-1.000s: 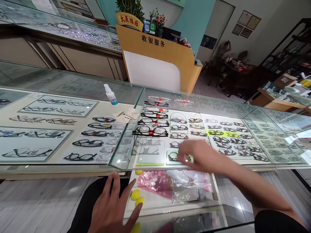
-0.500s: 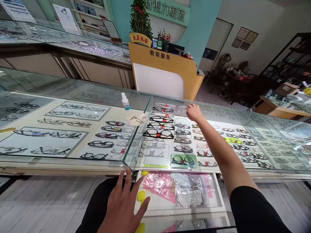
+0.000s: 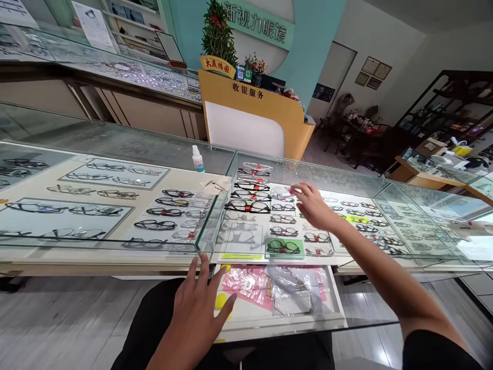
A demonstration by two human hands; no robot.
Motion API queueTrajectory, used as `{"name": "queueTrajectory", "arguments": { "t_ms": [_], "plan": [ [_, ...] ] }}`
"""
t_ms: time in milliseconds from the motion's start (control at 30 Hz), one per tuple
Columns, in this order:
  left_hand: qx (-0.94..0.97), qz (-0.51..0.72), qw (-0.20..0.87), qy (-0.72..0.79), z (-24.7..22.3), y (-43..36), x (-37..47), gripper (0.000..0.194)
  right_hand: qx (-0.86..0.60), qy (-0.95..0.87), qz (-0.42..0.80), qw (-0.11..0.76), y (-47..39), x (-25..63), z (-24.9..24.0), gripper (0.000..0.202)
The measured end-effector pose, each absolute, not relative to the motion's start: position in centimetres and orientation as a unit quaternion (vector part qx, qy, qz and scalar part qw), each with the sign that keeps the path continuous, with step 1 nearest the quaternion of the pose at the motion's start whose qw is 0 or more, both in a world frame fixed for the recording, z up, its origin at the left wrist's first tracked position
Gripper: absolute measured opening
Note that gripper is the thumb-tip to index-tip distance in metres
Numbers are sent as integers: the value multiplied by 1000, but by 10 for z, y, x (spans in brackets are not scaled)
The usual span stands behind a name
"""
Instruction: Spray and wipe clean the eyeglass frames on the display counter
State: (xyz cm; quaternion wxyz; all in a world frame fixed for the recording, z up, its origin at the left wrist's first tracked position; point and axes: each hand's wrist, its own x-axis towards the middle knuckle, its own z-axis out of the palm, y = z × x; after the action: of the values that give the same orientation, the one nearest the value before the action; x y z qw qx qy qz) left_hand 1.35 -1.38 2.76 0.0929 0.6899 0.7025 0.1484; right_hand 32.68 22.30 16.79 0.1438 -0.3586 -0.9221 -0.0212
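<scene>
My left hand [image 3: 196,303] is spread, palm down, with its fingertips at the front edge of the glass display counter [image 3: 154,257], holding nothing. My right hand [image 3: 311,205] is over the glass case, its fingers pinched at a pair of clear glasses [image 3: 282,193]. Their outline is faint against the frames beneath. To the left of this hand, several dark glasses [image 3: 247,206] with red tags stand in a column. Below it are more glasses, one dark pair [image 3: 283,247] on a green card.
A white spray bottle [image 3: 197,159] and a beige cloth [image 3: 216,185] are on the counter to the left. An open drawer [image 3: 335,293] holds plastic-wrapped items and yellow pieces. A cashier desk [image 3: 296,128] stands beyond, with a seated person [image 3: 342,103] at the back right.
My right hand has come nearer, down from the far edge of the case, and the clear glasses seen there have left that spot. The view has shifted slightly; my left hand stays spread.
</scene>
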Motion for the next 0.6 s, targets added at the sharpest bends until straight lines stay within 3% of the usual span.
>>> {"name": "queueTrajectory", "arguments": {
  "t_ms": [167,300,400,600],
  "plan": [
    [687,135,118,705,36,-13,15,64,-292,-939,182,22,75,334,197,62],
    [684,134,116,708,43,-13,17,66,-299,-903,303,-61,18,341,172,60],
    [683,136,114,708,41,-12,16,68,-362,-888,277,-61,16,341,125,56],
    [678,150,103,712,36,-13,14,71,-504,-861,68,-30,82,321,31,62]
  ]
}}
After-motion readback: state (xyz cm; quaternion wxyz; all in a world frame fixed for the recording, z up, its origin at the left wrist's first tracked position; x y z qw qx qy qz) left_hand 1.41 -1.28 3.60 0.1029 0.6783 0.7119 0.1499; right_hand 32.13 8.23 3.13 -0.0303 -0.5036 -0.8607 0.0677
